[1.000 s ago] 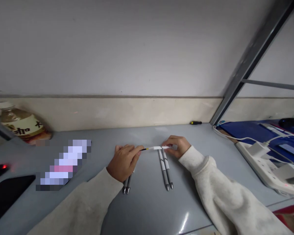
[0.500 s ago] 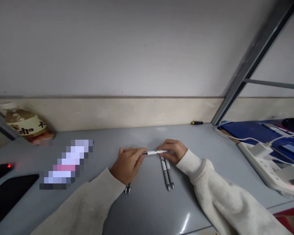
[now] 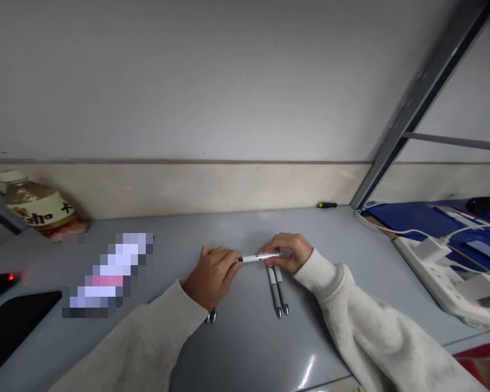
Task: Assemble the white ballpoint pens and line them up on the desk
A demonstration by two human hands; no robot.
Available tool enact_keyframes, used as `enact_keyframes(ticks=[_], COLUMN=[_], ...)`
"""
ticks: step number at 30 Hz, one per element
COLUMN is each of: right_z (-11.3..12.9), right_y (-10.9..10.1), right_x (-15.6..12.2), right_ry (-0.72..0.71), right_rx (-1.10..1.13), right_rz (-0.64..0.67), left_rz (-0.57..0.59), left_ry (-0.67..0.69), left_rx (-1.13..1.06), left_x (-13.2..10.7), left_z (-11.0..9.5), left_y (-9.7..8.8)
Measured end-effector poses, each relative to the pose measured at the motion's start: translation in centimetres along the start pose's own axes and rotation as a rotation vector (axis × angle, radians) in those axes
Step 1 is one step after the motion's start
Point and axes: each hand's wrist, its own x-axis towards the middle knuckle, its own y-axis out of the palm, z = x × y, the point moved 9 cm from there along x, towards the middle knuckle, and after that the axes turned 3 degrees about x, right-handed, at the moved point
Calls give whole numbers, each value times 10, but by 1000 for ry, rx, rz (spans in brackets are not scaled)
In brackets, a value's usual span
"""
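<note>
Fingers, left hand point(image 3: 213, 276): curled palm-down, with the dark grey end of a ballpoint pen point(image 3: 251, 258) pinched at the fingertips.
Fingers, right hand point(image 3: 294, 253): bent around the other end of the same pen, which is held between thumb and forefinger near its shiny clip.
Held pen: kept nearly level between both hands, above the grey desk point(image 3: 245, 343); its white barrel is left bare in the middle, and its two ends are partly covered.
Right-hand pair of pens point(image 3: 275, 292): laid side by side just below the right hand, silver tips pointed toward the wearer; their upper ends are partly hidden.
Left-hand pair of pens point(image 3: 214, 316): mostly covered by the left hand and wrist; only the silver tips are shown.
Sleeves point(image 3: 363, 310): pale grey, drawn down to both wrists.
Left of desk: a labelled bottle point(image 3: 41, 209) is stood near the wall; a bright rectangle point(image 3: 106, 277) is pixelated past recognition; a black flat object point(image 3: 16, 326) is cut off by the frame.
Back edge: a small black-and-yellow object point(image 3: 326, 205) is set close to the wall.
Right of desk: a white power strip point(image 3: 422, 269) is placed beside a blue folder point(image 3: 408, 218), with white cables point(image 3: 416, 231) run across.
</note>
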Motion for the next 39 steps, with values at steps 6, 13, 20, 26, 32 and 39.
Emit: enact_keyframes(ticks=[6, 13, 20, 26, 32, 39], right_z=[-15, -22, -16, -15, -21, -19], right_y=[9, 11, 9, 7, 9, 12], right_x=[-5, -7, -7, -6, -7, -8], right_ry=[240, 296, 268, 265, 295, 324], right_rx=[146, 215, 223, 250, 160, 161], right_rz=[43, 58, 67, 30, 34, 74], left_rz=[-41, -52, -40, -39, -46, -41], left_ry=[28, 10, 1, 2, -4, 4], left_rx=[2, -9, -35, -30, -21, -23], left_x=[1, 0, 0, 0, -1, -1], left_z=[-4, -1, 1, 0, 0, -1], left_y=[-6, -4, -3, -2, -2, 0])
